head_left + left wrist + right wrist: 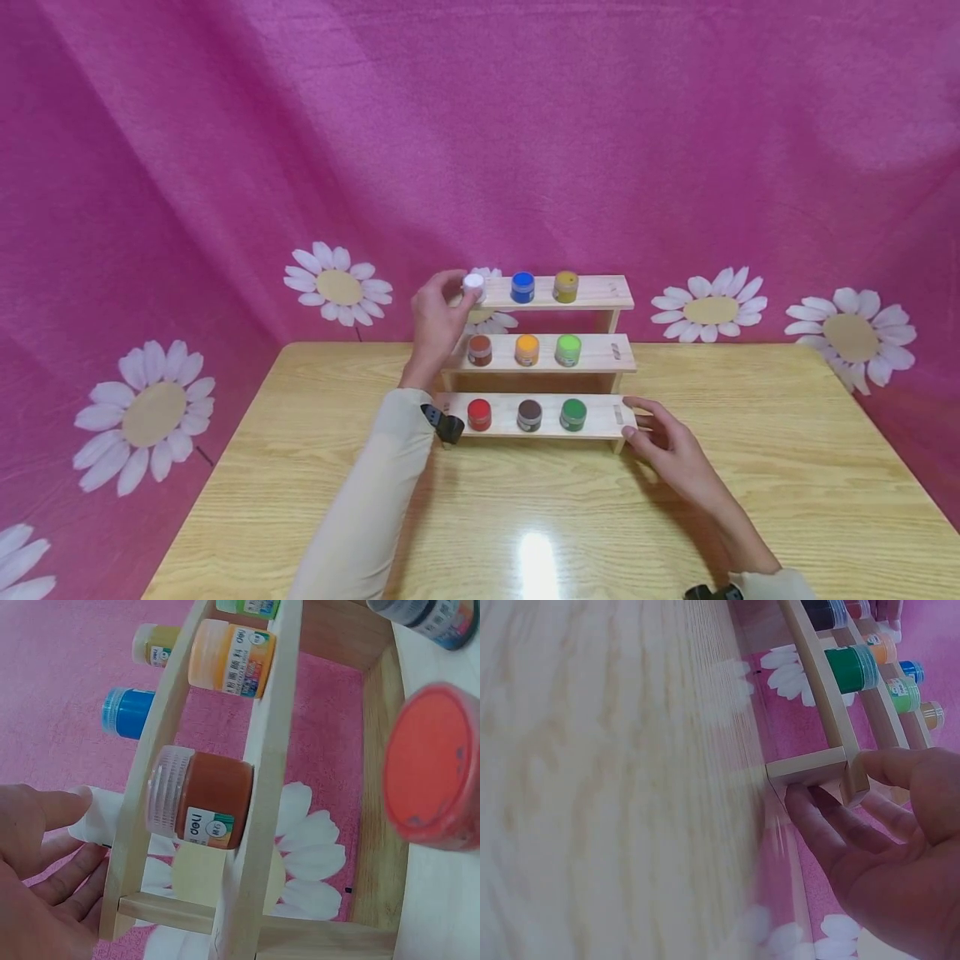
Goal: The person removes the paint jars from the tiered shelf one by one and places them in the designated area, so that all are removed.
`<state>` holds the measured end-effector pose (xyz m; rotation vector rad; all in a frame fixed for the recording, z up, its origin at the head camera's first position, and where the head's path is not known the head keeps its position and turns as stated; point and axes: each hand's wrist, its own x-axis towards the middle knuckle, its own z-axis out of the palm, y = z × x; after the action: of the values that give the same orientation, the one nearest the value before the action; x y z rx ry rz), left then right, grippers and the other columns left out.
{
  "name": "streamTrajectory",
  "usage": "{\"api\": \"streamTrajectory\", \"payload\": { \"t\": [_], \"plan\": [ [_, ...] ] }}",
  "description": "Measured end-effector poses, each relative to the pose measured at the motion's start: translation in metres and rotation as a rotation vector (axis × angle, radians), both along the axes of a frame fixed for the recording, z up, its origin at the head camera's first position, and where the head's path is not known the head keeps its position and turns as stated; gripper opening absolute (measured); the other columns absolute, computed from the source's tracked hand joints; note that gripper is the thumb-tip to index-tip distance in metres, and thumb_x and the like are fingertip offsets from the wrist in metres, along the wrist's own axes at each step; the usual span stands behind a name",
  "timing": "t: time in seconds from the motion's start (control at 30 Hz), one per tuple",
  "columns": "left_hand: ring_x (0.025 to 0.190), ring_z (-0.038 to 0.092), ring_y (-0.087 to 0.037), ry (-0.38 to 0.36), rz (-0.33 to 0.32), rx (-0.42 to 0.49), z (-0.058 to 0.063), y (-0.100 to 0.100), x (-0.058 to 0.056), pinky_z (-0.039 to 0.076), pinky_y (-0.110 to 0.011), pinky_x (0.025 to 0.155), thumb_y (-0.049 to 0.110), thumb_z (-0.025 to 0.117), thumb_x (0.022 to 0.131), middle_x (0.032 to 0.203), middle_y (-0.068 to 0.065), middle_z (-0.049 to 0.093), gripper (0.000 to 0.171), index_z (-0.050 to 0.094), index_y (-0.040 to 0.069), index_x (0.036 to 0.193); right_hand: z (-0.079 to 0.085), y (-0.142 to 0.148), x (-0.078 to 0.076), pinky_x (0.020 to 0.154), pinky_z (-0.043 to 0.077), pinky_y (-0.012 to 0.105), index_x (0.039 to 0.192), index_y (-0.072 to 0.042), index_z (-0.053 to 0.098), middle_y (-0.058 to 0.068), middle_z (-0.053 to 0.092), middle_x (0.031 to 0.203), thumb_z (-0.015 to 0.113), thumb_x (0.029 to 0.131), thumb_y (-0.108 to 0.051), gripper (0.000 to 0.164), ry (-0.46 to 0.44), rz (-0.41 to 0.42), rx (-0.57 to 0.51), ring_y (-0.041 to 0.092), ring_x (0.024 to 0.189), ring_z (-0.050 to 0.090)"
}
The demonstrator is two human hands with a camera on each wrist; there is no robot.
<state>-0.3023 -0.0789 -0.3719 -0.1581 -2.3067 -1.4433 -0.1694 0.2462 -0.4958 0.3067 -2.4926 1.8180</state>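
White jar (474, 285) is at the left end of a stepped wooden stand's (600, 289) top tier, pinched between thumb and fingers of the left hand (437, 317); whether it bears on the plank we cannot tell. Nearest us, the smooth, wood-grained counter (300, 467) throws back a bright glare. At the lowest tier, the right hand (675, 454) pinches the right end; the right wrist view shows, as the head view does not, fingertips against the leg under the plank. Along that tier stand a red jar (479, 415), a dark brown jar (529, 415) and a green jar (573, 414). A black strap (442, 423) blocks its left corner from the head. Next come a reddish-brown jar (480, 350), an orange jar (527, 350) and a light green jar (567, 350). From the head we get mostly round, flat tops; the left wrist view gives us printed labels and ribbed, translucent lids. Beside the white one stand a blue jar (522, 287) and a mustard jar (566, 286). Behind hangs pink cloth (525, 167) with white daisies (712, 310).
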Motion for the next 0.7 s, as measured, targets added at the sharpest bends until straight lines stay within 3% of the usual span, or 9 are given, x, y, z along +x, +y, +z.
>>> {"api": "streamTrajectory", "payload": {
  "t": [0.37, 0.7],
  "plan": [
    [0.115, 0.066, -0.025, -0.025, -0.006, 0.04, 0.001, -0.006, 0.004, 0.054, -0.036, 0.102, 0.017, 0.076, 0.095, 0.122, -0.01, 0.071, 0.032, 0.069, 0.005, 0.125, -0.003, 0.0, -0.001, 0.082, 0.062, 0.031, 0.144, 0.005, 0.048, 0.038, 0.059, 0.127, 0.061, 0.102, -0.003, 0.045, 0.014, 0.013, -0.033, 0.004, 0.101, 0.065],
    [0.111, 0.067, -0.028, -0.001, -0.047, 0.115, -0.002, -0.015, 0.017, 0.057, -0.043, 0.097, 0.015, 0.077, 0.094, 0.121, -0.009, 0.071, 0.033, 0.07, 0.006, 0.124, -0.002, -0.003, 0.002, 0.084, 0.06, 0.026, 0.148, -0.001, 0.044, 0.032, 0.059, 0.129, 0.06, 0.105, -0.011, 0.047, -0.07, -0.025, -0.015, 0.005, 0.103, 0.062]
  ]
}}
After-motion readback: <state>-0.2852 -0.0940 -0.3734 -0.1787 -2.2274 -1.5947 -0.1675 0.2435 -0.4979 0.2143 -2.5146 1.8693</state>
